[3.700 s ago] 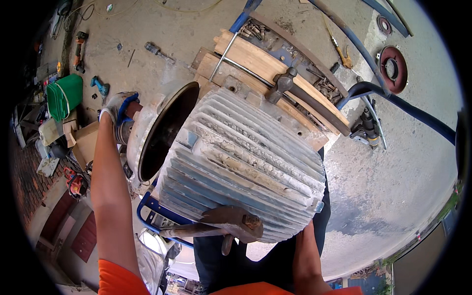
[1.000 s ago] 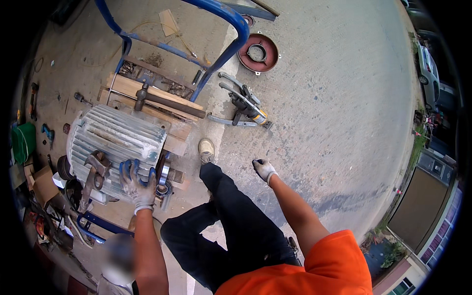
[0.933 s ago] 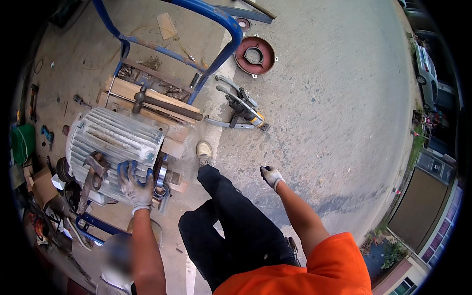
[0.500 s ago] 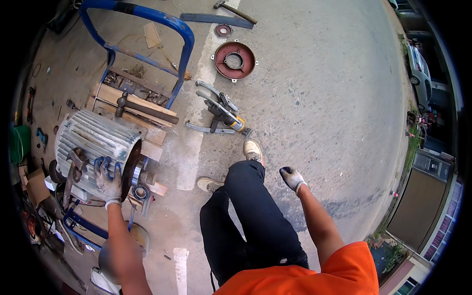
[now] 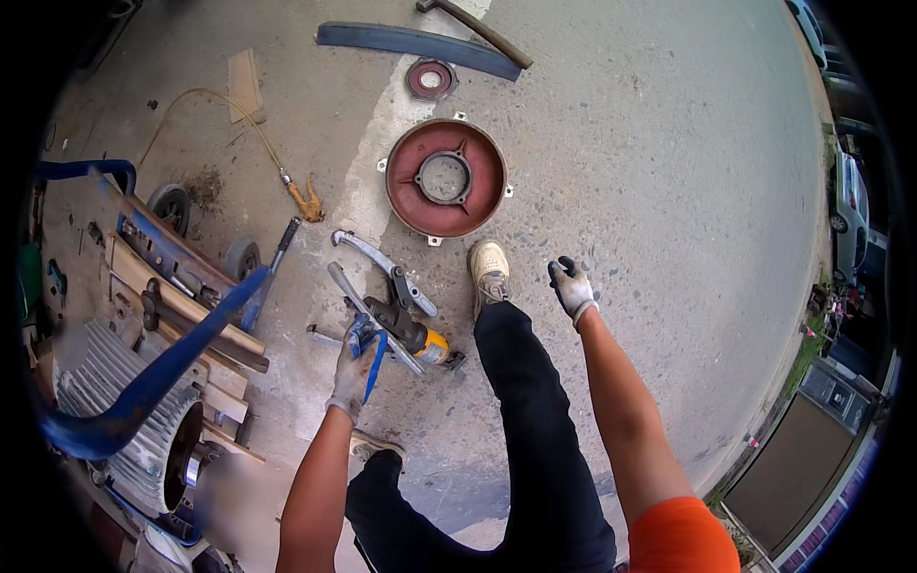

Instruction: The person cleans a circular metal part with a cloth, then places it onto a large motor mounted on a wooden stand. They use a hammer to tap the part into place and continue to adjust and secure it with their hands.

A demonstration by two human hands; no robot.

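1. Gear puller (image 5: 397, 321), with metal arms, a dark body and a yellow band, lies on the concrete floor (image 5: 669, 191) in front of the person, left of the forward shoe (image 5: 489, 273).
2. Left hand (image 5: 357, 371), in a white and blue work glove, overlaps the puller's lower end in this view. The fingers look loosely bent, but whether they touch the metal or merely hang above it — I cannot tell.
3. Right hand (image 5: 573, 288), gloved too, hangs over bare floor on the other side of that shoe; its fingers are relaxed, slightly bent and carry nothing.
4. Just beyond the toe lies a round red end cover (image 5: 442, 219) with lugs on its rim, and past it a smaller red ring (image 5: 415, 81).
5. Off to the left, the finned motor housing (image 5: 153, 439) sits beyond a blue rail (image 5: 143, 401), near a hammer (image 5: 210, 334) resting on wooden boards.
6. Judging by the apart feet and the unladen right hand, the step in hand looks like moving among the floor parts — not working on the motor.
7. Lifting either the puller or the cover would call for bending lower and spreading the fingers around a firm edge.
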